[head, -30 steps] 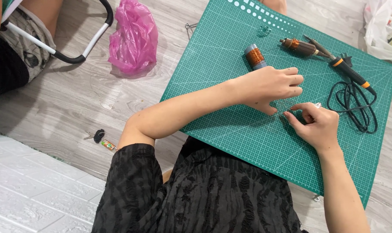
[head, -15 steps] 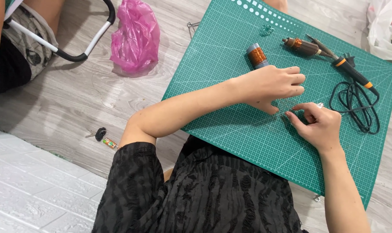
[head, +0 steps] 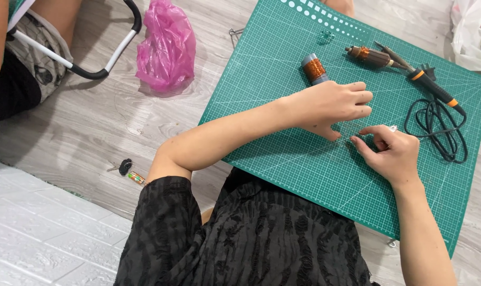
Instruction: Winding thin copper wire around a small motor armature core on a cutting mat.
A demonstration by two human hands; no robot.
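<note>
My left hand (head: 333,103) rests on the green cutting mat (head: 272,79), fingers curled and the thumb tip pressed down on the mat. Just to its right, my right hand (head: 391,151) pinches a small pale metal piece (head: 393,128) between thumb and fingers; it is too small to identify. The two hands nearly touch. A spool of copper wire (head: 314,69) lies just beyond my left hand's knuckles.
A brown wound coil part (head: 368,56), a black-and-orange soldering iron (head: 436,90) and its looped black cord (head: 436,130) lie on the mat's far right. On the wood floor: a pink plastic bag (head: 166,45), a key (head: 125,167), a white bag (head: 471,34). Another person (head: 18,63) sits at upper left.
Both hands stay almost where they were; only the right hand's fingers shift slightly around the small piece.
</note>
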